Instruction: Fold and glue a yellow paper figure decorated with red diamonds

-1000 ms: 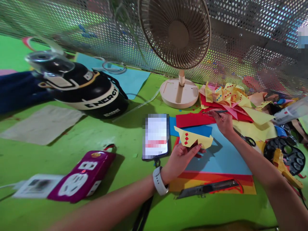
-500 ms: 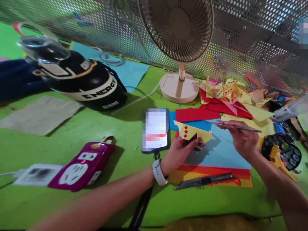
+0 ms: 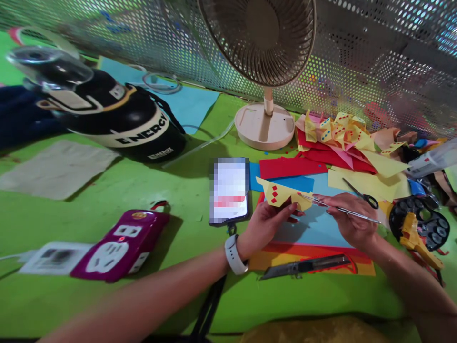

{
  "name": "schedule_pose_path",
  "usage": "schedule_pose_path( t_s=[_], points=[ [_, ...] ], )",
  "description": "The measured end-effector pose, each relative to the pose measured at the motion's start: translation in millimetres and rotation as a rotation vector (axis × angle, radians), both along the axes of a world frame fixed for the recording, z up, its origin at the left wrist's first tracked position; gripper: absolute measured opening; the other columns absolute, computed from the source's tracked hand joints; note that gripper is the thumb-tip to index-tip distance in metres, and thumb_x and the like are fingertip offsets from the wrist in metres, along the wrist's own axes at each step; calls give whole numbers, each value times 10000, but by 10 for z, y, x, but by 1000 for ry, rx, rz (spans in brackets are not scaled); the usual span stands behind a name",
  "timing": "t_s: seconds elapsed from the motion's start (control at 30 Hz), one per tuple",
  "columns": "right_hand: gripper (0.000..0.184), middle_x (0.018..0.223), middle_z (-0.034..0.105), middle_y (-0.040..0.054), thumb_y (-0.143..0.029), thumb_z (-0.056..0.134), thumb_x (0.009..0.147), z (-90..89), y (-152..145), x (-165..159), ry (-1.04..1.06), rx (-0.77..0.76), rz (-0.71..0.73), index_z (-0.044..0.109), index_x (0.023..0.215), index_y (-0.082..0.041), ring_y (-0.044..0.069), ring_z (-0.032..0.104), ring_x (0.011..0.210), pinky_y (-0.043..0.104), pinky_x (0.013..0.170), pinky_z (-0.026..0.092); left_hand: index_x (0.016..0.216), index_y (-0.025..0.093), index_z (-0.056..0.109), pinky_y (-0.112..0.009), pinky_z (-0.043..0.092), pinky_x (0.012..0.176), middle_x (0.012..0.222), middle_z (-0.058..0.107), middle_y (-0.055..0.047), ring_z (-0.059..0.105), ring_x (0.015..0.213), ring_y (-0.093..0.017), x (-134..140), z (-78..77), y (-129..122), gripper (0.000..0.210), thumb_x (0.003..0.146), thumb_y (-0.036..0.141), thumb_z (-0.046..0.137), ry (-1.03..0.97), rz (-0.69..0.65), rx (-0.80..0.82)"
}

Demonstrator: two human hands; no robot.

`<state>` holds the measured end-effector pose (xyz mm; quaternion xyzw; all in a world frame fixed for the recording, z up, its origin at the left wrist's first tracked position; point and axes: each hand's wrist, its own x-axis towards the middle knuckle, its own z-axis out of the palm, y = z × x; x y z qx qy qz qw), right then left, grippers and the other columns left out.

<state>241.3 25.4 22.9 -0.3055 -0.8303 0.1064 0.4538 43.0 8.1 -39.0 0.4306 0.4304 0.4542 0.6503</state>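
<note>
My left hand [image 3: 266, 223] is closed on a folded yellow paper piece [image 3: 282, 194], with the thumb pressed on its lower edge. Several red diamond-shaped bits sit on the left part of this piece. Slim silver tweezers [image 3: 342, 209] are held between the fingers of my right hand [image 3: 355, 220]. Their tip rests at the right part of the yellow paper, where a small red bit shows. Under both hands lies a light blue sheet [image 3: 314, 233] on top of red and orange sheets.
A utility knife [image 3: 307, 267] lies in front, and scissors [image 3: 360, 193] lie right of the sheets. Behind are a phone [image 3: 230, 190], a fan [image 3: 264, 126] and a heap of folded paper [image 3: 342, 131]. A black bottle [image 3: 124, 114] and purple power strip [image 3: 121, 245] stand left; a black palette [image 3: 430, 228] is right.
My right hand has moved left and slightly down, bringing the tweezers' tip from above the sheets to the yellow paper. The scissors behind it now show. My left hand keeps its hold.
</note>
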Motion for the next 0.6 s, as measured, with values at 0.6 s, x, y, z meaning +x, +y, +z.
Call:
schedule_pose_path(
  t_s=[0.6],
  points=[
    [282,900,784,-2,-190,590,933,-49,-11,27,19,-19,6,654,1178,-313,164,747,764,287,636,611,951,143,680,-321,606,695,862,771,-89,737,776,-214,-2,20,1,276,811,381,693,5,9,-7]
  ],
)
